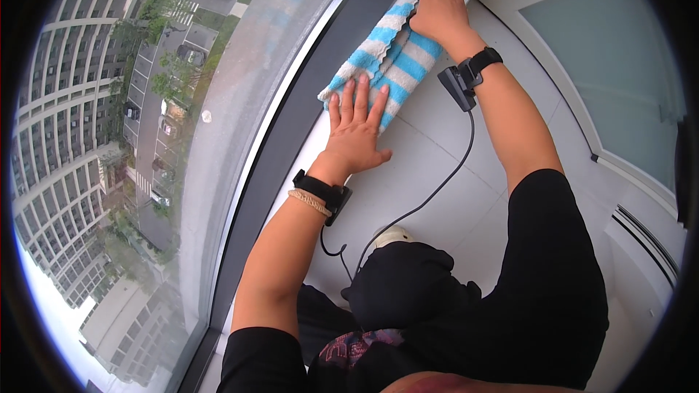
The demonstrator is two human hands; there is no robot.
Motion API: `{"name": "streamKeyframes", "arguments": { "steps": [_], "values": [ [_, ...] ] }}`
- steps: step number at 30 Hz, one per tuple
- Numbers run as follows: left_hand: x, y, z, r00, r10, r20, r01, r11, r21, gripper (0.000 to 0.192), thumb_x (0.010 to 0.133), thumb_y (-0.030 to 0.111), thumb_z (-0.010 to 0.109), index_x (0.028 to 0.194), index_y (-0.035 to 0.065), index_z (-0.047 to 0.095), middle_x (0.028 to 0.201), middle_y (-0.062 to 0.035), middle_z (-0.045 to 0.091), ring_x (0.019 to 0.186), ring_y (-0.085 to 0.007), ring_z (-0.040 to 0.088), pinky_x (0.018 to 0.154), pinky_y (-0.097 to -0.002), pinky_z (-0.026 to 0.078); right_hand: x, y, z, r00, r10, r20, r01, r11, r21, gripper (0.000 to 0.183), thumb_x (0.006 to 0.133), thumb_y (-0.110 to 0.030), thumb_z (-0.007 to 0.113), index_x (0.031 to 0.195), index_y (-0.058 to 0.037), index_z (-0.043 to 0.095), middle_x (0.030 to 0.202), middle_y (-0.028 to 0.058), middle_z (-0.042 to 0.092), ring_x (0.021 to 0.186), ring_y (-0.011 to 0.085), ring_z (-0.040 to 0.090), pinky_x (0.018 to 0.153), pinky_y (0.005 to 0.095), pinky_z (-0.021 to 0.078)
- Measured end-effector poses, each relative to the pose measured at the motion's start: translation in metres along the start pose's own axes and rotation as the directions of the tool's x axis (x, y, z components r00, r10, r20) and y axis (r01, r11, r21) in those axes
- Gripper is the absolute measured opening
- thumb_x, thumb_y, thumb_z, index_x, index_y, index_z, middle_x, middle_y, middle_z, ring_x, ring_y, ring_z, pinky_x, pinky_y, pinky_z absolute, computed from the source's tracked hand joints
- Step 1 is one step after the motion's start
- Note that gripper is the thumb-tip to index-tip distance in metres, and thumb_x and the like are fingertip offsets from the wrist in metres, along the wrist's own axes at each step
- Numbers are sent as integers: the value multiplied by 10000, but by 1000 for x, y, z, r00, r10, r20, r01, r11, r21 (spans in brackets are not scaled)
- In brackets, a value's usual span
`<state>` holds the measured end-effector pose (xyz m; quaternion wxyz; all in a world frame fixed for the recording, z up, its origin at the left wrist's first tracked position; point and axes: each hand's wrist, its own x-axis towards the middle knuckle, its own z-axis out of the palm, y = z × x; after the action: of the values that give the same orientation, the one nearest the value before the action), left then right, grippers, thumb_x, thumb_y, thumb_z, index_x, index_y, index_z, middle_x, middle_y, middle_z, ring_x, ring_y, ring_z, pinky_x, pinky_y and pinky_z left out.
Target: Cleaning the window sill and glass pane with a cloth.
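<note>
A blue and white striped cloth [401,60], folded in layers, lies on the white sill [308,161] beside the dark window frame. My left hand [357,125] rests flat on its near end, fingers spread and thumb out to the side. At the far end, my right hand [439,13] has its fingers curled at the cloth's edge, close to the corner; the fingertips are partly hidden, so a firm grip cannot be made out. Black straps with small devices are on both wrists.
The window glass [246,54] stands along the left, with parked cars and buildings far below outside. A black cable [437,191] hangs from the right wrist device over the tiled floor [437,164]. A door with a frosted panel [606,65] is at the right.
</note>
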<state>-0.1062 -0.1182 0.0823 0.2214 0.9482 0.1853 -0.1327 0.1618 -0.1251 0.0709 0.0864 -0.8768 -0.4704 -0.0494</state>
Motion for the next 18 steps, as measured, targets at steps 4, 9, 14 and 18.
{"name": "streamKeyframes", "arguments": {
  "steps": [4, 9, 14, 18],
  "values": [
    [1, -1, -2, 1000, -12, 11, 12, 1000, 7, 1112, 639, 424, 744, 1511, 162, 105, 1541, -265, -48, 1427, -431, -74, 1125, -536, -55, -3, 3, 4, 1000, -18, -10, 18, 1000, 6, 477, 699, -170, 606, 1134, 12, 537, 1270, 121, 522, 1099, 325, 495, 936, 408, 427],
    [2, 1, -3, 1000, -12, 6, 12, 1000, 15, 1111, 638, 427, 743, 1510, 164, 107, 1541, -264, -42, 1427, -434, -71, 1124, -541, -50, 10, 0, 5, 998, 7, -67, -4, 999, 36, 465, 703, -152, 617, 1128, 16, 533, 1305, 149, 506, 1107, 339, 493, 949, 412, 425],
    [4, 1, -1, 1000, -6, -7, 6, 1000, 15, 1112, 637, 428, 745, 1510, 168, 107, 1541, -263, -46, 1425, -437, -74, 1120, -551, -42, -9, 0, 33, 892, -38, -450, 50, 999, 14, 382, 754, -120, 595, 1116, 1, 572, 1248, 157, 552, 1076, 337, 513, 940, 399, 433],
    [5, -1, 0, 999, -27, 18, 26, 999, 47, 1136, 630, 427, 760, 1512, 177, 88, 1539, -265, -55, 1418, -456, -82, 1109, -575, -34, -5, -14, 18, 835, -71, -546, 47, 997, -59, 373, 772, -104, 587, 1140, -133, 640, 1180, 105, 575, 1081, 325, 503, 947, 397, 425]
  ]
}}
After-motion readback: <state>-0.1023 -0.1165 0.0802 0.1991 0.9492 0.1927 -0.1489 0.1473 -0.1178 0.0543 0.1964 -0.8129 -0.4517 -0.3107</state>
